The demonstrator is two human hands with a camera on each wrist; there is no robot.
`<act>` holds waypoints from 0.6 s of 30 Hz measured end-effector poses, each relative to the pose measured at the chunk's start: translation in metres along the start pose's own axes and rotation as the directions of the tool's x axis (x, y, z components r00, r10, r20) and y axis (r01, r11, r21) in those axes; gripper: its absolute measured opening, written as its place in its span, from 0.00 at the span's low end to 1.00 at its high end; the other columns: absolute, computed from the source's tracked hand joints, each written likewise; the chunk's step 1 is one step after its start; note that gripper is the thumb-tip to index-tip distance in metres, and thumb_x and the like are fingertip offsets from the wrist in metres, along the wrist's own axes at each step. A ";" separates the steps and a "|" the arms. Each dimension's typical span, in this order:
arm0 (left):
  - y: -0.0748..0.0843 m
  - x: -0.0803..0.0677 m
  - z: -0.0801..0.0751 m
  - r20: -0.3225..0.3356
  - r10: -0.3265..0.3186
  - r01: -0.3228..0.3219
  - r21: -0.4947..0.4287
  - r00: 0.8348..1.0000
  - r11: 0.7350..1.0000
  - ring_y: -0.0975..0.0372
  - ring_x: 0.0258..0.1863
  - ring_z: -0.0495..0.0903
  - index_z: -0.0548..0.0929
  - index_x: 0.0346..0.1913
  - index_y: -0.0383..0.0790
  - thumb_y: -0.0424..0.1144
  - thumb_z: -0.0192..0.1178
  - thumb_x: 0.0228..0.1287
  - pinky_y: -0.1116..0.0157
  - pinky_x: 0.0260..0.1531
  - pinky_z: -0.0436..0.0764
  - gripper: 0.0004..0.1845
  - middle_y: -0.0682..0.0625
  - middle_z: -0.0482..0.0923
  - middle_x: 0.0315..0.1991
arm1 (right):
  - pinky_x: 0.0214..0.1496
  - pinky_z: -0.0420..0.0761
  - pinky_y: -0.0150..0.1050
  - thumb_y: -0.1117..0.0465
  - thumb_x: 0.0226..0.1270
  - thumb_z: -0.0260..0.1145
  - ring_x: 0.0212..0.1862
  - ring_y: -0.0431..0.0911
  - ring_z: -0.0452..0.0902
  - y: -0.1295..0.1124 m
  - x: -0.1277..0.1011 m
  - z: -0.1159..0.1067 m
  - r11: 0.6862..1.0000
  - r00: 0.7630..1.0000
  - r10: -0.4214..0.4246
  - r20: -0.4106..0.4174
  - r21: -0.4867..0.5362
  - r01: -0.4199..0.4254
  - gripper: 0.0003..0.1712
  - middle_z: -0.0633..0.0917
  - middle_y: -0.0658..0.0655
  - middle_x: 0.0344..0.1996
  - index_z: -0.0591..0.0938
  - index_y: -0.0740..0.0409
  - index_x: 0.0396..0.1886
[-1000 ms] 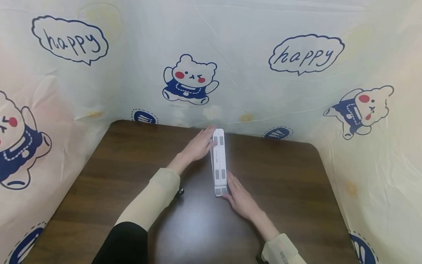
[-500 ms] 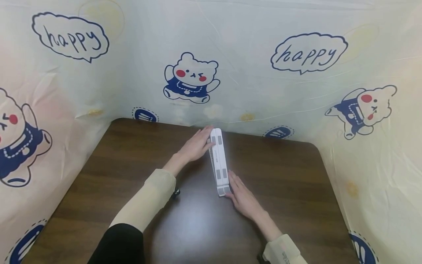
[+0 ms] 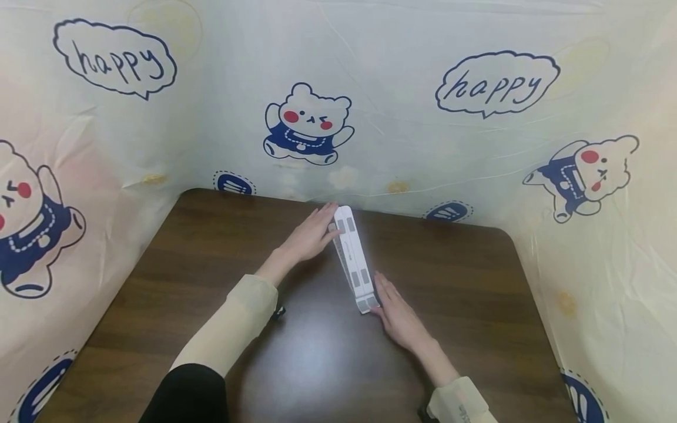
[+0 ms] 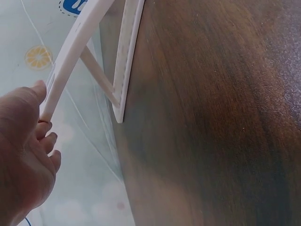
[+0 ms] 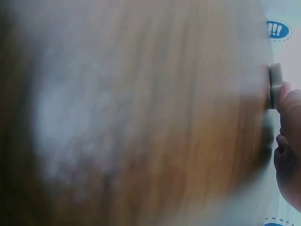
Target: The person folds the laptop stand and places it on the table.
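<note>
A white folding laptop stand (image 3: 352,252) with grey pads stands near the table's far edge, turned at a slant. In the left wrist view, the bars of the stand (image 4: 77,44) spread into a V joined by a strut. My left hand (image 3: 307,236) grips its far end, thumb on the top bar and fingers round the other side. The right hand (image 3: 400,314) holds the near end between thumb and fingers. In the right wrist view, the thumb of the right hand (image 5: 289,136) touches the end of the stand (image 5: 275,86), and much there is blurred.
The dark brown wooden table (image 3: 449,282) has rounded far corners. A pale curtain (image 3: 391,135) printed with bears and "happy" bubbles surrounds it behind and at both sides. Light glares on the table's near middle.
The stand has turned on the table: its near end has swung right and its far end slightly left. Both hands have moved along with it.
</note>
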State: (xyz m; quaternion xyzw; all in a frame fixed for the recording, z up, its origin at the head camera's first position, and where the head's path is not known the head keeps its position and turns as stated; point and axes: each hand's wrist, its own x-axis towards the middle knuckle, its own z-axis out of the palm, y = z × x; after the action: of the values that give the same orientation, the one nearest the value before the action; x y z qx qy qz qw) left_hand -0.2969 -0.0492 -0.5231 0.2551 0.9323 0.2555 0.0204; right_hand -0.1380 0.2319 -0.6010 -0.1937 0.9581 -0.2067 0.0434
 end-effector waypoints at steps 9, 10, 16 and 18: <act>-0.002 -0.006 0.001 -0.001 -0.007 0.007 0.023 1.000 1.000 0.47 0.91 0.52 0.51 0.89 0.33 0.50 0.52 0.89 0.49 0.93 0.52 0.40 0.38 0.50 0.91 | 0.91 0.63 0.56 0.53 0.87 0.61 0.89 0.61 0.57 0.006 -0.002 -0.001 0.997 1.000 0.014 0.001 -0.072 -0.014 0.44 0.58 0.68 0.89 0.54 0.67 0.89; -0.002 -0.007 0.001 -0.002 -0.007 0.007 0.024 1.000 1.000 0.47 0.91 0.52 0.51 0.89 0.33 0.50 0.52 0.89 0.48 0.93 0.52 0.40 0.38 0.51 0.90 | 0.91 0.63 0.56 0.53 0.87 0.61 0.89 0.61 0.58 0.007 -0.002 -0.001 0.997 1.000 0.014 -0.003 -0.077 -0.014 0.44 0.58 0.68 0.89 0.54 0.67 0.89; -0.003 -0.012 0.000 -0.009 -0.012 0.012 0.029 1.000 0.999 0.47 0.91 0.52 0.52 0.89 0.33 0.50 0.53 0.89 0.48 0.92 0.54 0.40 0.38 0.52 0.90 | 0.91 0.63 0.56 0.54 0.87 0.60 0.88 0.63 0.58 0.016 -0.002 -0.001 0.995 1.000 0.001 -0.023 -0.105 -0.004 0.42 0.59 0.70 0.88 0.57 0.70 0.88; -0.004 -0.014 0.000 -0.009 -0.018 0.018 0.031 1.000 0.999 0.47 0.91 0.53 0.53 0.89 0.34 0.50 0.53 0.89 0.49 0.92 0.53 0.40 0.39 0.52 0.90 | 0.91 0.62 0.56 0.55 0.88 0.59 0.89 0.63 0.58 0.019 -0.001 -0.002 0.993 1.000 -0.001 -0.025 -0.118 -0.002 0.41 0.59 0.70 0.88 0.57 0.71 0.87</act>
State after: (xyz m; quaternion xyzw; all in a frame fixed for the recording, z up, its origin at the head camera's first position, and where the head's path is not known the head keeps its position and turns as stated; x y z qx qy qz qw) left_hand -0.2866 -0.0589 -0.5259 0.2460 0.9385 0.2420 0.0146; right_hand -0.1439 0.2493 -0.6069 -0.1933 0.9691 -0.1519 0.0198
